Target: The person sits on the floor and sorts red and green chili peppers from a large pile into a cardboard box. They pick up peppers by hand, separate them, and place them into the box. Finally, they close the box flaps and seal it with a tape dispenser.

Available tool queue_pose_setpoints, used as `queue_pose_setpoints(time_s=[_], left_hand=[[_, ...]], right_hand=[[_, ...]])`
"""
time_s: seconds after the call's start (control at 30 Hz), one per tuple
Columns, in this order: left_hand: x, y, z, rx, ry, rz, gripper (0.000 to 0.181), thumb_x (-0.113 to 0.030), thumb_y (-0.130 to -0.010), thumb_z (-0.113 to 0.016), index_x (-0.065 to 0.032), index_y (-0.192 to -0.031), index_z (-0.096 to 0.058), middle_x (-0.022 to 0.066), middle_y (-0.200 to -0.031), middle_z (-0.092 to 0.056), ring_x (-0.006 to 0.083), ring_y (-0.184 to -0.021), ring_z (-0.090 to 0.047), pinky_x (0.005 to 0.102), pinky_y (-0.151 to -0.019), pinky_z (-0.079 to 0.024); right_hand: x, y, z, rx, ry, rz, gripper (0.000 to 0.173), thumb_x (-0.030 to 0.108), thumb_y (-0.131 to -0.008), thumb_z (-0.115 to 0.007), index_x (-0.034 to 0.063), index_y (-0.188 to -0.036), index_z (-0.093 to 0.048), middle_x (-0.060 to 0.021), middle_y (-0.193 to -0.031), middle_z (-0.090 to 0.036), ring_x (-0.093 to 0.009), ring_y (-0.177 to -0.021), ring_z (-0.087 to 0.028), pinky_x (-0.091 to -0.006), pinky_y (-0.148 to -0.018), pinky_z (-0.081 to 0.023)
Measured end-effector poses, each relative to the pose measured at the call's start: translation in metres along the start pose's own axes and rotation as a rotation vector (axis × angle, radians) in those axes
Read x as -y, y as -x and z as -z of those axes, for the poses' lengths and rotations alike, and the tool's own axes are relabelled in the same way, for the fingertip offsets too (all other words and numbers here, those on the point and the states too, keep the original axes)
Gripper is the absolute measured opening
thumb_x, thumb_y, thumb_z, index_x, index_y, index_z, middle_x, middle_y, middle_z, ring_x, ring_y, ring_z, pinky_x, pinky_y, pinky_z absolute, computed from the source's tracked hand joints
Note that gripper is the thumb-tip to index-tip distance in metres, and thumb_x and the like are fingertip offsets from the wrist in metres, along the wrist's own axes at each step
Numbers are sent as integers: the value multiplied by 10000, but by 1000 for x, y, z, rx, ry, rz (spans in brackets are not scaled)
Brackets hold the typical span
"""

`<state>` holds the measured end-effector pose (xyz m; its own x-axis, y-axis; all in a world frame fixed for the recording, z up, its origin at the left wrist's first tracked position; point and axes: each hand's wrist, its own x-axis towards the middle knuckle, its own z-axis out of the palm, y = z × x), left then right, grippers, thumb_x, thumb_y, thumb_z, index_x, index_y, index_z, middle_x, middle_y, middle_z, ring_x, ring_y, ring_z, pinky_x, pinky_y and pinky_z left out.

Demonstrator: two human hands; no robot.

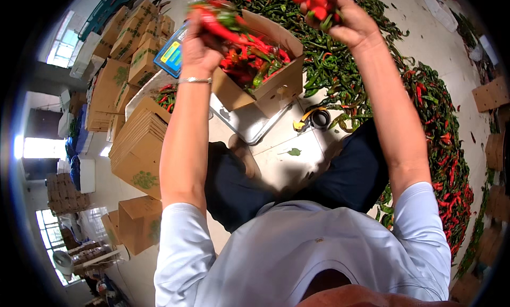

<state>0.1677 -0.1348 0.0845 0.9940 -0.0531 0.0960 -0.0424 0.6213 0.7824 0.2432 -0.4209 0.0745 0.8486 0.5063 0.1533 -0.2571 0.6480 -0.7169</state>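
Note:
My left hand grips a bunch of long red and green chili peppers, blurred by motion, over the left side of an open cardboard box. Inside the box lie many mostly red peppers. It rests on the metal platform of a scale, whose blue display stands behind my left wrist. My right hand is raised to the right of the box and holds a cluster of red peppers, stems showing. Below that hand spreads a large heap of green peppers on the floor.
A tape dispenser lies on the tiled floor near my right knee. Flattened cartons lean at my left, with closed boxes stacked behind. More red and green peppers pile along my right side. A loose leaf lies between my legs.

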Motion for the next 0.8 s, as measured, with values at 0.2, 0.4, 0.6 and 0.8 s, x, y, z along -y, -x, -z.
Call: queue_pose_setpoints(time_s=[0.2,0.4,0.6,0.8], left_hand=[[35,4,11,-505,-353,384,453,-282,-789,-691,-113,-1168,-511,98,-1138,-558,278,-965,-576,560,-788,-487],[64,38,-30,-172,-294,267,473,-165,-815,-665,-126,-1236,-451,47,-1056,-591,176,-868,-624,308,-715,-519],[70,32,-24,-249,-193,172,447,-186,-853,-628,-145,-1242,-411,13,-972,-578,137,-778,-583,277,-661,-470],[66,39,-28,-232,-185,76,325,-175,-869,-603,-121,-1170,-494,-2,-948,-582,78,-774,-543,230,-638,-428]], right_hand=[[-57,8,-14,-250,46,-56,196,54,-795,-651,42,-985,-606,-91,-894,-650,-202,-841,-642,-362,-748,-554],[-83,3,-24,-254,202,1,235,39,-835,-593,18,-1066,-556,-76,-971,-621,-189,-857,-619,-341,-764,-523],[-89,4,-48,-267,364,64,331,43,-798,-637,12,-1112,-538,-77,-1010,-608,-168,-889,-599,-299,-775,-495],[-103,1,-55,-259,423,175,319,21,-791,-624,5,-1103,-556,-65,-1006,-609,-145,-879,-591,-268,-801,-479]])
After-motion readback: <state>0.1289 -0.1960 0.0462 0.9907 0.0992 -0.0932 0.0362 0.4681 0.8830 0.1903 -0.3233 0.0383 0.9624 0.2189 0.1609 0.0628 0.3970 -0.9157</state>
